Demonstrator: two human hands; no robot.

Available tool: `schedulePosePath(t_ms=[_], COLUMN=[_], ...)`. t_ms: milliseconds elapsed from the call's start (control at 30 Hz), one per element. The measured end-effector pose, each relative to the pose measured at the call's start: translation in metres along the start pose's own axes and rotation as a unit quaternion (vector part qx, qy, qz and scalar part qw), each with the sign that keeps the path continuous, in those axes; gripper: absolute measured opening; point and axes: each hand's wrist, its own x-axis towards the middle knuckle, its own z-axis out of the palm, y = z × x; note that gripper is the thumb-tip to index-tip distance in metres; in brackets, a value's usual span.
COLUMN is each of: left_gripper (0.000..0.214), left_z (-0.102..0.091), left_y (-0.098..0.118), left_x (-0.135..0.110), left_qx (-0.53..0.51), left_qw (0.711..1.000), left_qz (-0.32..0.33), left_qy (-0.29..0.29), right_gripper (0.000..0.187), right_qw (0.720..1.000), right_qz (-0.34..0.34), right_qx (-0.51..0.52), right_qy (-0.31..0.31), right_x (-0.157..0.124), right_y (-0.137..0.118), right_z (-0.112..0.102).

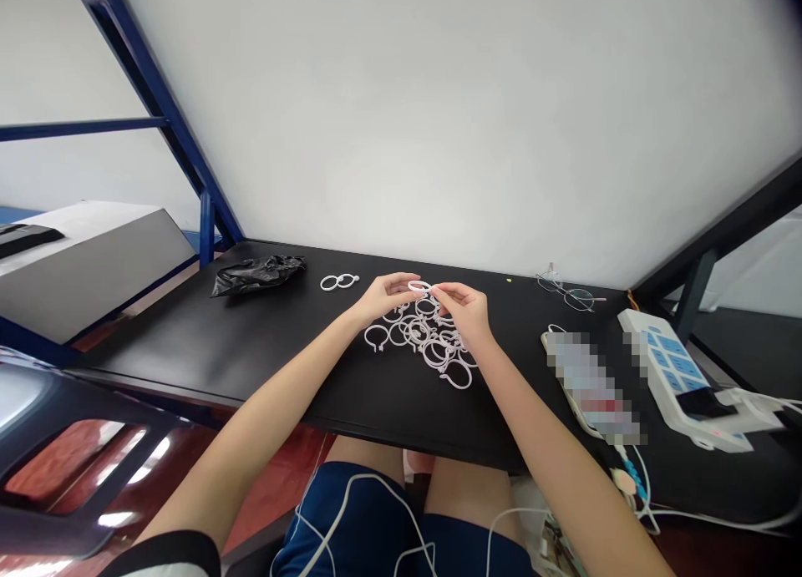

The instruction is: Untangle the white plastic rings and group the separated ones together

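Observation:
Between my two hands, above a loose pile, is a white plastic ring (419, 285). The fingers of my left hand (389, 296) pinch its left side, and my right hand (462, 308) grips it at the right, where the fingertips hide part of it. Below and around my hands lies a heap of similar white rings (432, 343), several of them open at a gap with small knobs at the ends. Farther left on the black table (301, 343), two joined white rings (339, 282) lie apart from the heap.
A crumpled black plastic bag (258, 275) lies at the back left. To the right are eyeglasses (577, 299), a phone (582, 385) with a charging cable, and a white power strip (677, 377) with plugs. Blue frame posts (169, 118) and a wall border the table.

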Motion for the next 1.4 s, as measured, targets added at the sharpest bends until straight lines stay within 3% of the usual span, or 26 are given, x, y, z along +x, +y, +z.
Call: schedulePosePath(t_ms=[167, 400, 667, 933, 1067, 1200, 1400], left_gripper=[0.049, 0.044, 0.039, 0.04, 0.038, 0.037, 0.044], left_z=[0.002, 0.002, 0.007, 0.011, 0.01, 0.008, 0.019], left_y=[0.0, 0.004, 0.009, 0.011, 0.01, 0.012, 0.023], left_x=[-0.001, -0.002, -0.007, -0.009, -0.009, -0.009, -0.014], left_qx=[0.028, 0.092, 0.198, 0.214, 0.209, 0.208, 0.2], left_qw=[1.0, 0.995, 0.978, 0.974, 0.974, 0.974, 0.974], left_qz=[-0.002, 0.022, 0.062, 0.079, 0.081, 0.09, 0.109], left_qy=[-0.01, -0.036, -0.007, 0.016, 0.016, 0.016, -0.021], right_gripper=[0.032, 0.033, 0.033, 0.036, 0.037, 0.042, 0.042], right_qw=[0.998, 0.996, 0.997, 0.995, 0.991, 0.984, 0.959], right_qz=[0.048, 0.043, 0.012, 0.039, 0.04, 0.014, -0.131], right_qx=[0.027, 0.03, 0.025, 0.022, 0.011, -0.034, -0.173], right_qy=[-0.023, -0.069, -0.077, -0.09, -0.125, -0.173, -0.183], right_x=[0.0, -0.004, -0.006, -0.007, -0.007, -0.01, -0.023], right_y=[-0.001, -0.004, -0.002, -0.003, 0.001, 0.003, 0.003], right_z=[0.0, 0.003, 0.008, 0.008, 0.008, 0.012, 0.014])
